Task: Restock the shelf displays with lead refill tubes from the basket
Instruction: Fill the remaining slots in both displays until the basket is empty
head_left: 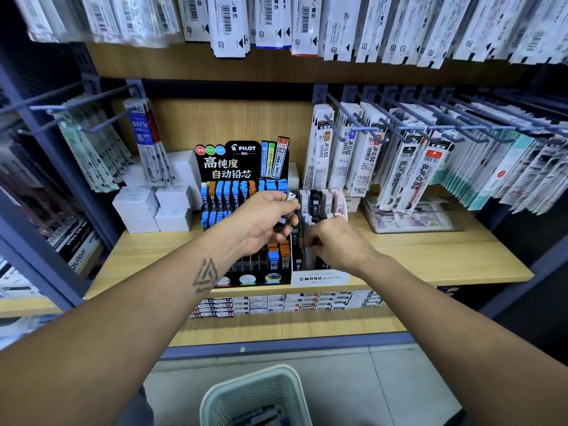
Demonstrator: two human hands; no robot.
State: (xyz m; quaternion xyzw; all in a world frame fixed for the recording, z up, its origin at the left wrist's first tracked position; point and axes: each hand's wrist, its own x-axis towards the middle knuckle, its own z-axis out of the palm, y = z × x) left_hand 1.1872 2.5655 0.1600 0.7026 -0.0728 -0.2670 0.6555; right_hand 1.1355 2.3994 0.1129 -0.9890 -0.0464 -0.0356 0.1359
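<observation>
Dark lead refill tubes [284,215] sit gripped in the left hand [267,221] above the Pilot display [242,210]. The right hand [333,242] pinches another tube at the Mono rack [319,276]; the basket [255,395] waits below the shelf [430,253].

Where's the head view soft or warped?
Head view: wide-angle bending at the edges, shelf uprights bow; hanging packets top left and far right blur; centre sharp, PILOT display readable; even light, no harsh glare.

pale green basket [295,392] (perforated), black pilot display [215,167].
</observation>
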